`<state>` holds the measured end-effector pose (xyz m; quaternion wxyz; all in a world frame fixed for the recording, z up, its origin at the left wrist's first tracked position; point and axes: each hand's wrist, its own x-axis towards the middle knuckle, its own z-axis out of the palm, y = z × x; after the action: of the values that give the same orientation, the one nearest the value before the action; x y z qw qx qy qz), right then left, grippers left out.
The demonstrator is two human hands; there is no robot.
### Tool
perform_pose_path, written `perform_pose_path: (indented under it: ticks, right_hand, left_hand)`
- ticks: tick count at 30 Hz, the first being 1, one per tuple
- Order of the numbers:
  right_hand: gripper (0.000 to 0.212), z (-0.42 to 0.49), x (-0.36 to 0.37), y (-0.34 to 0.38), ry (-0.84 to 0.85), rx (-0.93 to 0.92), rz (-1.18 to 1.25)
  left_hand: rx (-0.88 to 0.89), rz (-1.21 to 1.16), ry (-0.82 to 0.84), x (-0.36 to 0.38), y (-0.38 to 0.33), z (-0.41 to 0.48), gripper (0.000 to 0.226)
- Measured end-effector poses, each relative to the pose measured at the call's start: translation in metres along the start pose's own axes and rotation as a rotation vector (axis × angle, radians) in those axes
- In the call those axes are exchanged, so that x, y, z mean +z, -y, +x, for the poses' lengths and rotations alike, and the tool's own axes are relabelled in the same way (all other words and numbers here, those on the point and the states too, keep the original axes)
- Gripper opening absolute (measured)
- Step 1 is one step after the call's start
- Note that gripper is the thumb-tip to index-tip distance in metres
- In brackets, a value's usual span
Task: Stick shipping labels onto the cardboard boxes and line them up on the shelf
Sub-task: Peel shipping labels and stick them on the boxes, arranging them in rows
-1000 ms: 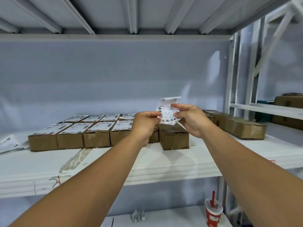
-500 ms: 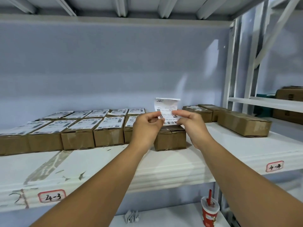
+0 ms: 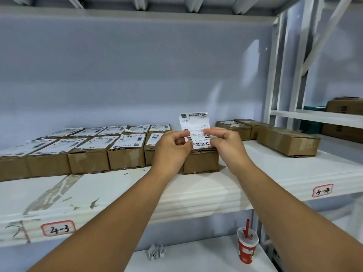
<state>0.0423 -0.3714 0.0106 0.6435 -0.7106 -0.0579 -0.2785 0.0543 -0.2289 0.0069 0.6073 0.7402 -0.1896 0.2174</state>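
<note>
Head view: both hands are raised in front of the white shelf [image 3: 196,195]. The left hand [image 3: 172,148] pinches the lower left edge of a shipping label [image 3: 194,124] between thumb and curled fingers. The right hand [image 3: 225,145] pinches the label's right edge in the same manner. The label stands upright between the two hands, printed side toward the camera, barcode at its lower end.

The label's lower edge sits just above the top of an unlabelled cardboard box [image 3: 201,161]; whether paper and box touch cannot be told. This box stands on the shelf at the right end of the front row of labelled boxes [image 3: 125,154]. A second labelled row [image 3: 117,130] lies directly behind the first.

Three plain brown boxes [image 3: 287,141] lie on the shelf to the right, apart from the rows.

Shelf-edge tags read "4-3" [image 3: 58,228] and, on the right tag [image 3: 322,191], "4-4" as far as legible.

On the lower level stand a red paper cup with straw [image 3: 246,249] and a crumpled paper scrap [image 3: 156,252].
</note>
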Motion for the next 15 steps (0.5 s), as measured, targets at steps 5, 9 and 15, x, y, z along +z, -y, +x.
perform_pose_path:
  ticks: [5, 9, 15]
  right_hand:
    - [0.035, 0.0001, 0.0006, -0.0014, -0.022, -0.037, -0.056]
    - [0.035, -0.0012, 0.0001, 0.0001, -0.031, -0.039, -0.054]
    - [0.032, -0.0036, 0.0013, -0.0007, 0.019, -0.057, -0.174]
  left_hand:
    - [0.005, 0.014, 0.005, 0.0006, 0.0011, -0.0005, 0.026]
    - [-0.011, 0.018, -0.003, 0.0002, 0.0, -0.0004, 0.024]
    - [-0.007, 0.024, 0.0, -0.0013, -0.0002, -0.002, 0.024]
